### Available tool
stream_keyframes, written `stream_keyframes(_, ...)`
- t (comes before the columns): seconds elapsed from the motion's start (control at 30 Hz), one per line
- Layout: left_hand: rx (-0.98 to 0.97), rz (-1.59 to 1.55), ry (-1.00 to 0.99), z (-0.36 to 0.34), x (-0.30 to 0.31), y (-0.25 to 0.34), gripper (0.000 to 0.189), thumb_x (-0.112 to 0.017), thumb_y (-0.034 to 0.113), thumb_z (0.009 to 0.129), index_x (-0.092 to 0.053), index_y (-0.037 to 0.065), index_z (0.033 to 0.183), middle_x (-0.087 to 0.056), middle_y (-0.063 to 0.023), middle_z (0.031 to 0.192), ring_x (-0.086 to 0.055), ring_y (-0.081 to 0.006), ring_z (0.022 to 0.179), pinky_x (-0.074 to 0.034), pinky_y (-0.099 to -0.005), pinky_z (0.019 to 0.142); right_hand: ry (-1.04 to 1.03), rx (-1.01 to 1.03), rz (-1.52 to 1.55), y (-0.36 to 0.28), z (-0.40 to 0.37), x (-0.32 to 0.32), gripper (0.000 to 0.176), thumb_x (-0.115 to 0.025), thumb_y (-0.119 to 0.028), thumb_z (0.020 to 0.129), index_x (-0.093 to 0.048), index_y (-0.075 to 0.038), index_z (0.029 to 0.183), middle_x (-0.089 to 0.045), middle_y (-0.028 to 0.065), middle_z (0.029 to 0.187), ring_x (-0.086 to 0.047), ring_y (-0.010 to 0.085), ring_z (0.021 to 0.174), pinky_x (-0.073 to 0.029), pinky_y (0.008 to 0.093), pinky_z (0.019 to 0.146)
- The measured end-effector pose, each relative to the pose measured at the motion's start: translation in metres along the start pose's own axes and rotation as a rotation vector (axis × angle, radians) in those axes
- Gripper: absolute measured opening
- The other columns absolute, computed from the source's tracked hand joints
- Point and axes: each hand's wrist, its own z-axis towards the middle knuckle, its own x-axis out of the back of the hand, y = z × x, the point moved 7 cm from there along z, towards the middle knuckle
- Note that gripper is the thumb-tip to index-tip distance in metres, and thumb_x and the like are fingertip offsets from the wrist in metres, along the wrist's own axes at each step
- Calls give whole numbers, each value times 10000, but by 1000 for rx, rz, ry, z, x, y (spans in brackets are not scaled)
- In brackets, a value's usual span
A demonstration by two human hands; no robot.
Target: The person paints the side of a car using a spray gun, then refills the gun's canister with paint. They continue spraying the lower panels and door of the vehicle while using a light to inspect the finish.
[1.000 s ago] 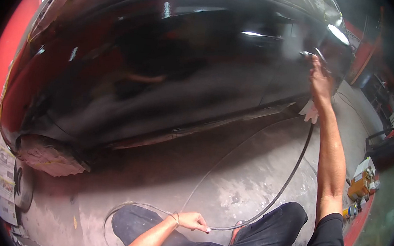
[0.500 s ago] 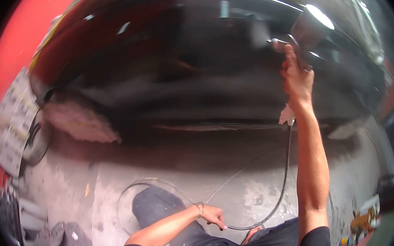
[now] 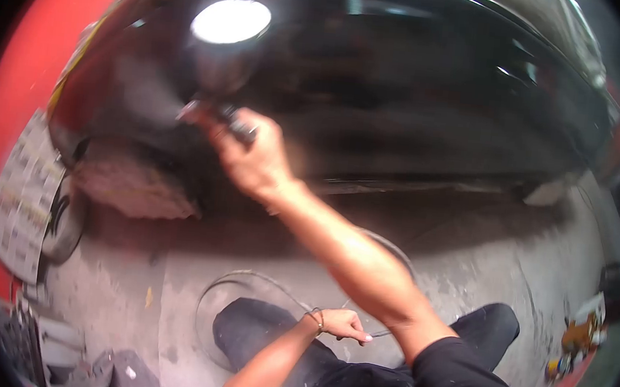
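My right hand (image 3: 251, 151) is wrapped round a spray gun (image 3: 221, 112) with a bright round-topped cup (image 3: 226, 53). The gun points left at a glossy black car panel (image 3: 406, 106), and a pale mist hangs in front of its nozzle. Low in the view, my left hand (image 3: 346, 326) is closed round a thin dark hose (image 3: 382, 333) above my lap. The hose loops across the floor on the left and passes behind my right forearm.
Crumpled masking paper (image 3: 134, 182) covers the wheel area at the lower left of the panel. A papered board (image 3: 26, 198) and a tire (image 3: 64, 227) stand at the left by a red wall (image 3: 26, 65). Bottles and cans (image 3: 568, 363) lie at the right.
My right hand has swept the spray gun from the right of the panel to the left. My left hand has shifted slightly, still on the hose. My knee on the right now shows.
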Motion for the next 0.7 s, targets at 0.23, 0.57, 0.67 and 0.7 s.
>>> stream_keyframes(0.23, -75, 18, 27, 8, -22, -21, 524, -731, 645, 959, -880, 143, 974, -724, -14, 736, -535, -105, 607, -458, -308, 560, 116, -143, 137, 47, -51, 48, 417, -771, -392, 1033, -699, -20, 860, -524, -53, 677, -452, 51, 658, -399, 301, 569)
stream_keyframes(0.57, 133, 155, -173, 22, -20, 15, 595, -699, 706, 947, -883, 147, 1038, -801, -107, 911, -708, -215, 843, -564, -373, 811, 515, -81, 15, -15, -59, 277, 543, -711, -584, 1021, -701, -79, 822, -602, -15, 667, -531, 54, 532, -367, 227, 457)
stream_keyframes(0.67, 114, 165, -208, 30, -17, 25, 613, -699, 696, 952, -869, 121, 1079, -818, -135, 1024, -745, -251, 961, -571, -387, 906, 623, -84, -63, -21, -65, 352, 570, -690, -642, 1008, -688, -98, 838, -563, -21, 623, -475, 48, 466, -326, 233, 408)
stream_keyframes(0.7, 137, 187, -227, 32, -14, 31, 615, -704, 675, 957, -856, 99, 1111, -819, -145, 1079, -752, -262, 1013, -568, -388, 946, 656, -85, -103, -26, -67, 378, 575, -685, -650, 1007, -685, -98, 844, -555, -22, 615, -464, 48, 454, -321, 234, 398)
